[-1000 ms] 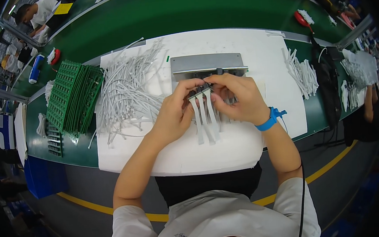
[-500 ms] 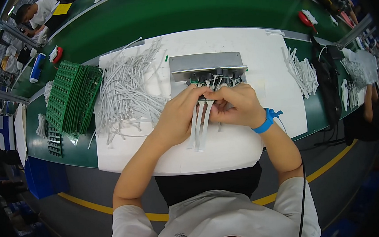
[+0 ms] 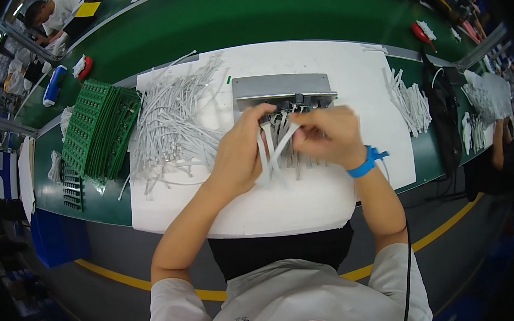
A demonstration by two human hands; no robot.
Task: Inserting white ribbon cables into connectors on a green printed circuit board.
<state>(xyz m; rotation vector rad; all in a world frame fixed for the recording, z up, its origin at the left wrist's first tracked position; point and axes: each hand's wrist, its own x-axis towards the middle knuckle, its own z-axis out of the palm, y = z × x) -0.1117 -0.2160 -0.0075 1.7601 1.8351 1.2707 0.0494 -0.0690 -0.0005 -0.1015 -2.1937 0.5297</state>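
In the middle of the white sheet lies a grey metal fixture [image 3: 281,86] with dark connectors and short wires along its near side. My left hand [image 3: 238,156] is at the fixture's near left, fingers closed around a small dark part that they mostly hide. White flat cables [image 3: 263,160] hang from that spot toward me. My right hand [image 3: 332,135], with a blue wrist strap [image 3: 367,161], is slightly blurred. Its thumb and forefinger pinch the upper end of a white flat cable [image 3: 283,143], which slants across the others.
A big tangle of white cables [image 3: 173,125] spreads left of the fixture. Beyond it stands a stack of green circuit boards [image 3: 98,134]. Bundled white cables [image 3: 410,103] lie at the right, beside a black bag [image 3: 444,118]. Another person [image 3: 55,16] sits at the far left.
My right hand has drawn slightly right and apart from the left, tilting one flat cable toward the right. The left fingers have lifted a little off the part between the hands.
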